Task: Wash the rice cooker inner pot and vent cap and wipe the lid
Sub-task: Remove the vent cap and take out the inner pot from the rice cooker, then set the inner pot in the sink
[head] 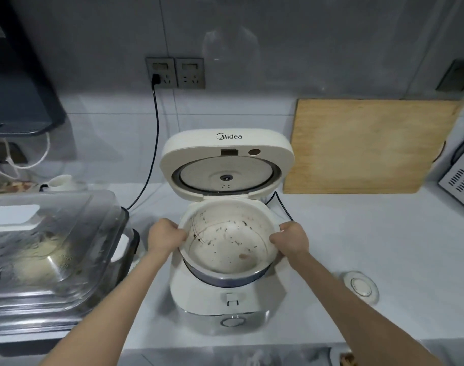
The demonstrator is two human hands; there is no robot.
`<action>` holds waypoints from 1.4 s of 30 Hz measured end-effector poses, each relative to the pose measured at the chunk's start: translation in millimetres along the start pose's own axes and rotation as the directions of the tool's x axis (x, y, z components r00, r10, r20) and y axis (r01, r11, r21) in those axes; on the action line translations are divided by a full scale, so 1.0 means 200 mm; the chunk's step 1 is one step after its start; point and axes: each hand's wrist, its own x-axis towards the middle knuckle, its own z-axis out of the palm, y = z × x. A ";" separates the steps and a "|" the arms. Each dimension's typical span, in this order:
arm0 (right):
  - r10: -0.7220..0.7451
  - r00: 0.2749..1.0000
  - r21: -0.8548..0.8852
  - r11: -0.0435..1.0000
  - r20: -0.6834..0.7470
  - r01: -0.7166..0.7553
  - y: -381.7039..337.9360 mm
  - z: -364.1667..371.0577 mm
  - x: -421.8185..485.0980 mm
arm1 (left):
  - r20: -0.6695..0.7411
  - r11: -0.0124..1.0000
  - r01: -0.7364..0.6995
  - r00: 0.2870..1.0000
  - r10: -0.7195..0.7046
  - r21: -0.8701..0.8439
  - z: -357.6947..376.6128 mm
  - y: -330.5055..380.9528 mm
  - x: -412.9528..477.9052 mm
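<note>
Head view, left hand [166, 237], right hand [291, 239] grip round, speckled pot [226, 249]

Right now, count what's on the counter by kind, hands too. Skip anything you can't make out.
Rice cooker: 1
Inner pot: 1, gripped at the rim on both sides
Cutting board: 1
Clear-lidded container: 1
Round disc: 1
Hands: 2, left hand and right hand
Total: 7
</note>
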 end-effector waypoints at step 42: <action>0.473 0.585 0.466 0.867 -0.659 -0.175 1.38 -1.89 -1.32 | 0.518 0.852 -0.347 0.682 0.517 -0.393 1.20 1.48 -1.70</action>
